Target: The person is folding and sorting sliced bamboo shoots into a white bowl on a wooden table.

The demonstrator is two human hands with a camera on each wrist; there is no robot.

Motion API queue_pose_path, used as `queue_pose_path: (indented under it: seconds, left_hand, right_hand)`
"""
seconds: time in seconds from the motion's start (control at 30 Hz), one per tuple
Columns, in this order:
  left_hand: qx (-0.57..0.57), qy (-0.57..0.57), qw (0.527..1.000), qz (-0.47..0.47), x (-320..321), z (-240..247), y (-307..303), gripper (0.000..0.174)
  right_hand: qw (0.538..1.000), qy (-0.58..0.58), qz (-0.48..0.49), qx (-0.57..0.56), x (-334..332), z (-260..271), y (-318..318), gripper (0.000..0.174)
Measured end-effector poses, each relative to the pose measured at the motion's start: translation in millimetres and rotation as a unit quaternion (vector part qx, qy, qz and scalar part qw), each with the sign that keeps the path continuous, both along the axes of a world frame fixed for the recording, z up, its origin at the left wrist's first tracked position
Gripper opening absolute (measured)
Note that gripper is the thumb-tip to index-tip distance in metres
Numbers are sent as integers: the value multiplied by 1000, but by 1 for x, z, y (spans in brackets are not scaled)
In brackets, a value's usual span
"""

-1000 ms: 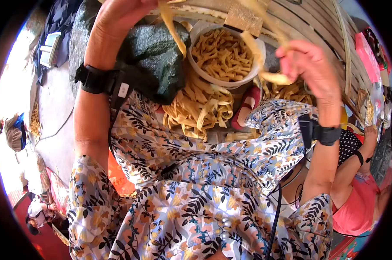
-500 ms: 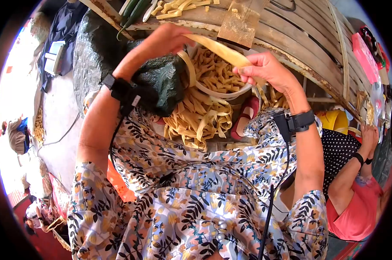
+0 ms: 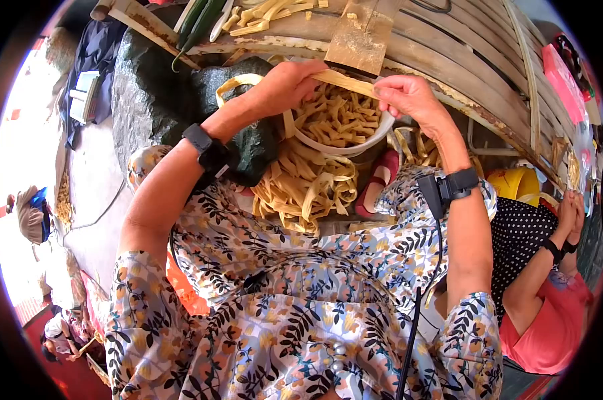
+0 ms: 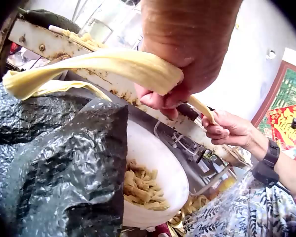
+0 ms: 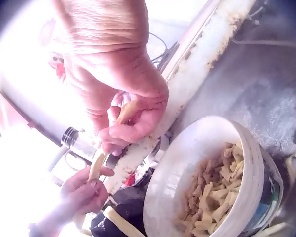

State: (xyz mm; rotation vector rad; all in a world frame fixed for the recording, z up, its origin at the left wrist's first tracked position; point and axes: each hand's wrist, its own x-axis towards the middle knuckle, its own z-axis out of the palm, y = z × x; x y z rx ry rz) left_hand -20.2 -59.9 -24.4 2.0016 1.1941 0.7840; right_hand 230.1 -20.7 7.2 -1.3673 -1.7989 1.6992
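Note:
Both hands hold a long, flat, pale yellow strip (image 3: 345,81) stretched over a white bucket (image 3: 341,149). My left hand (image 3: 285,87) curls its fingers round the strip, and the strip's tail (image 4: 113,66) loops out behind that hand over a dark plastic bag (image 4: 74,168). Thumb and fingers of my right hand (image 3: 411,99) pinch the strip's other end. Inside the bucket lie many short cut pieces (image 5: 214,197) of the same yellow stuff. A heap of long strips (image 3: 308,183) is on the ground just in front of the bucket.
Behind the bucket stands a slatted bench (image 3: 461,73) with a rusty edge, a wooden board (image 3: 360,40), cut pieces and long green vegetables (image 3: 196,27) on it. At the right sit a yellow bucket (image 3: 515,185) and another person (image 3: 548,320).
The strip was hanging loose between widely parted hands, then pulled taut. My left hand has come right, closer to the right hand, with the strip's tail now behind it.

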Motion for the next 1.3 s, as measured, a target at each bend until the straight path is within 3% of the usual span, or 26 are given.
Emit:
queue_pose_path:
  seconds: [0.07,0.17,0.23,0.27,0.33,0.37,0.47,0.57,0.6,0.67,0.7,0.77,0.83,0.87,0.9,0.97,1.17,1.2,1.3]
  left_hand:
    - [29,18,999,8,2,0,-2,22]
    - [113,71,991,-1,10,-5,-6,20]
    - [204,115,972,-26,15,-14,-5,18]
    - [159,104,981,-45,15,-18,-6,16]
    - [-81,32,994,-59,21,-2,-11,15]
    - [-201,-5,977,-65,23,4,-13,15]
    - [-84,95,984,-123,21,3,-5,15]
    - [-130,60,980,-140,23,16,8,14]
    - [-29,24,986,-165,21,18,13,11]
    - [-148,-66,981,-110,21,36,13,9]
    - [-205,-111,969,-81,23,42,14,9]
    - [-155,-155,972,-89,32,22,14,20]
    - [-232,-158,957,-70,40,31,6,25]
    - [-307,-273,908,-80,37,15,5,28]
    - [-321,-343,864,-184,39,20,4,28]
    - [-413,-369,826,-100,48,32,-4,26]
    - [-356,-393,845,-61,46,4,2,27]
    - [-365,-382,842,-111,44,10,-3,23]
    - [-411,-515,744,-115,52,-5,-12,26]
  right_hand:
    - [998,-24,-42,42,3,-3,4,25]
    - [980,-20,-47,192,10,-24,18,21]
    - [955,-127,-61,259,6,-25,16,21]
    - [940,-154,-69,295,4,-29,13,20]
    - [926,-211,-73,306,0,-25,4,18]
    - [918,-252,-43,305,2,-26,0,17]
    - [891,-355,82,272,6,-27,-6,15]
    - [931,-230,237,159,9,-32,-13,17]
    - [955,-139,252,74,6,-23,-19,18]
    - [956,47,272,-95,-5,8,-31,20]
    - [954,115,244,-131,-5,14,-33,22]
    - [929,248,183,-204,-5,21,-33,25]
    - [915,318,161,-192,-5,17,-31,37]
    - [908,345,142,-189,-5,13,-28,38]
    - [901,372,123,-186,-5,12,-26,39]
    - [913,351,125,-164,-7,15,-24,43]
    - [947,295,88,-92,-24,26,-29,41]
    - [962,259,66,-48,-28,23,-30,38]
    - [984,172,13,47,-35,9,-29,27]
